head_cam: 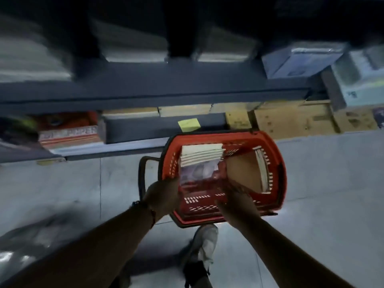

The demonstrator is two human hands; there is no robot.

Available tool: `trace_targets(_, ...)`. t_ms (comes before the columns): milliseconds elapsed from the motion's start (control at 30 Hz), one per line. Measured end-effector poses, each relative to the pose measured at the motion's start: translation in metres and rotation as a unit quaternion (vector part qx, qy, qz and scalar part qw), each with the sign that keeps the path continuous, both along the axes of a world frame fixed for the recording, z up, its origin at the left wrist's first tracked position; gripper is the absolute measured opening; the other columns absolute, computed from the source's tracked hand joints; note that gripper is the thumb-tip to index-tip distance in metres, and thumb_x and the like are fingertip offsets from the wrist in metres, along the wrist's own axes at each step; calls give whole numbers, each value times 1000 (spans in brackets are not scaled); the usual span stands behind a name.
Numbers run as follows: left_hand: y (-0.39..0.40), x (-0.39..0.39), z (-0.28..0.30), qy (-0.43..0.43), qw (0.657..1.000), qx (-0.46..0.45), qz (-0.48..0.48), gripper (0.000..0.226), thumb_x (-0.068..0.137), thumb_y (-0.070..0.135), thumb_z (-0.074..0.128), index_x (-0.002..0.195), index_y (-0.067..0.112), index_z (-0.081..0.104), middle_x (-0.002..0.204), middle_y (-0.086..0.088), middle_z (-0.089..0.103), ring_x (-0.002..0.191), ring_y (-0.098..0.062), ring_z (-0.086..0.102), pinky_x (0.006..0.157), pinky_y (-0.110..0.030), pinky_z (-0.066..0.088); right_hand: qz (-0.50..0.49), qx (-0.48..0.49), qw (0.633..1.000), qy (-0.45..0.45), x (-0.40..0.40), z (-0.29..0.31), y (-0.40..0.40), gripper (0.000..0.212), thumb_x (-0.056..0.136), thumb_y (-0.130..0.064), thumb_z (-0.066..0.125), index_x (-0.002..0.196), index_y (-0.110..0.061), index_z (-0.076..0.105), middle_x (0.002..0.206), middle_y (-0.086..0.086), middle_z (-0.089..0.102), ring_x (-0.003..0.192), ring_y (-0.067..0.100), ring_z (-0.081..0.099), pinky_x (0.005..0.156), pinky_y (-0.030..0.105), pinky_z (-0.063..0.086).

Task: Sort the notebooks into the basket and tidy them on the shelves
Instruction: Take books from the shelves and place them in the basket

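Note:
A red plastic basket (276, 169) stands on the floor in front of dark shelves. Inside, a stack of notebooks (200, 156) stands on edge at the left, and a brown-covered spiral notebook (245, 171) leans at the right. My left hand (164, 196) reaches over the basket's near left rim, next to the stack's lower end; whether it grips it is blurred. My right hand (236, 202) is inside the basket at the brown notebook's near corner, its fingers blurred.
Dark shelves (145, 84) run across the top with paper packs and boxes. Below sit a red-white paper ream (68, 134), cardboard boxes (295, 119) and a yellow tag (189, 124). The basket's black handle (143, 175) hangs left. My shoe (204, 244) is on the grey floor.

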State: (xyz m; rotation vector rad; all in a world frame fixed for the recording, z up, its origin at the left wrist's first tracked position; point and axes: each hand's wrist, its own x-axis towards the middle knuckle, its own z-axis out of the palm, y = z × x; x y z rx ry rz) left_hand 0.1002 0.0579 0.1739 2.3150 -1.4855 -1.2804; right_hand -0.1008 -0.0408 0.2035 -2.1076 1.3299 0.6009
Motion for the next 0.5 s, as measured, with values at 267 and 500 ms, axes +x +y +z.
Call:
trace_targets(267, -54, -25, -100, -10, 998, -25, 52, 52, 94, 14, 50, 145, 15, 41, 144, -10, 53, 125, -28, 56, 105, -40, 47, 92, 16, 995, 31, 26, -120, -56, 61, 103, -44, 41, 156, -26, 20, 166, 6, 15, 151, 31, 17, 123, 49, 18)
trace_targets(500, -62, -49, -140, -169, 985, 2, 34, 59, 95, 12, 44, 150, 4, 23, 142, -19, 41, 102, -27, 63, 79, -38, 60, 84, -3, 996, 28, 20, -165, -71, 74, 98, -38, 53, 158, -21, 13, 166, 8, 12, 152, 31, 14, 123, 47, 18)
